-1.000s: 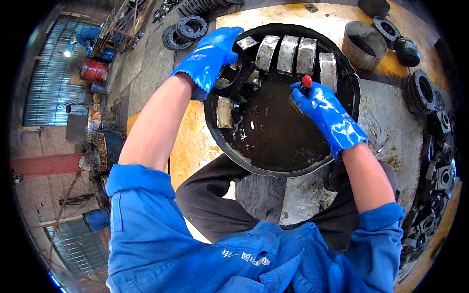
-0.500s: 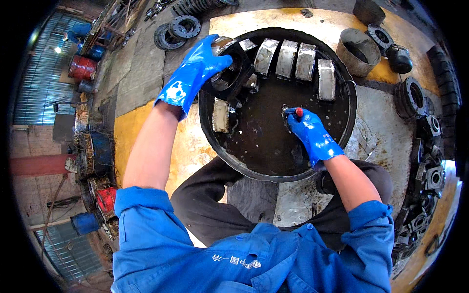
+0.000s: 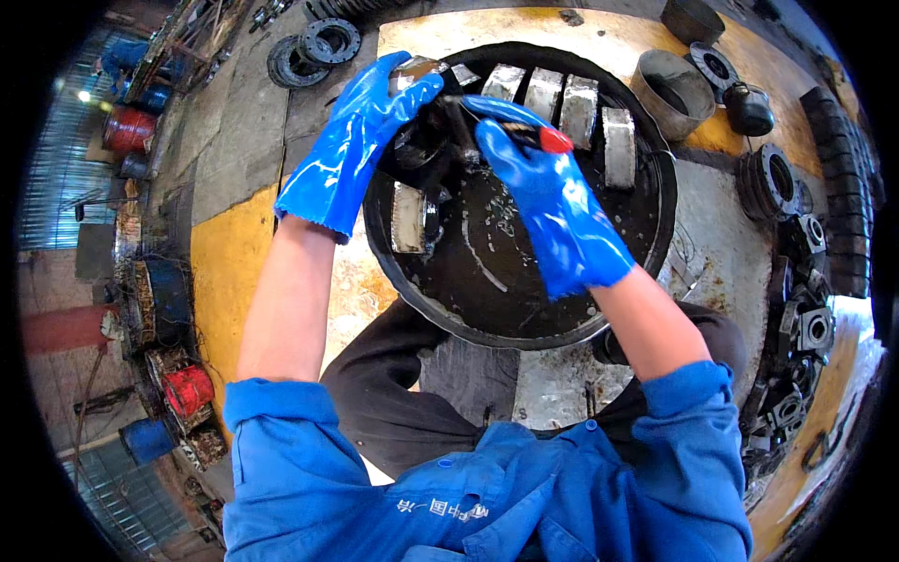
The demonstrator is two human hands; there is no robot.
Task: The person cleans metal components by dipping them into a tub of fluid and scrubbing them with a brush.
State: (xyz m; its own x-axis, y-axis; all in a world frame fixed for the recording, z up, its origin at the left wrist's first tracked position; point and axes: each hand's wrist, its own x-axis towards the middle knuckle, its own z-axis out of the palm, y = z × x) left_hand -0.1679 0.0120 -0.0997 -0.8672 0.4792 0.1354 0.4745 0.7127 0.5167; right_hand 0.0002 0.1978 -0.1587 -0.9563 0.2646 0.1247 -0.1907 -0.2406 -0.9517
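Observation:
My left hand [image 3: 370, 126], in a blue rubber glove, grips a dark, wet metal block [image 3: 419, 148] with a round opening, at the far left of a round black pan [image 3: 524, 341]. My gloved right hand [image 3: 548, 197] is closed around a brush [image 3: 555, 140] whose handle ends in red. The brush head is close against the block, partly hidden by my fingers. Dark liquid [image 3: 534, 304] covers the pan's bottom. Several curved silvery metal pieces [image 3: 618, 150] stand along the far inner wall, and another silvery piece [image 3: 407, 217] sits below the block.
Beyond the pan at the right stand an open metal cylinder [image 3: 670, 98], a dark pot [image 3: 748, 110] and stacked flanges [image 3: 770, 183]. Flange rings [image 3: 330, 42] lie at the far left. Dark metal housings [image 3: 813, 330] line the right side. My bent legs [image 3: 393, 375] flank the pan's near edge.
My right hand has moved far and left with the brush, from over the liquid up to the block. The left hand keeps its grip. Streaks and drips now mark the liquid.

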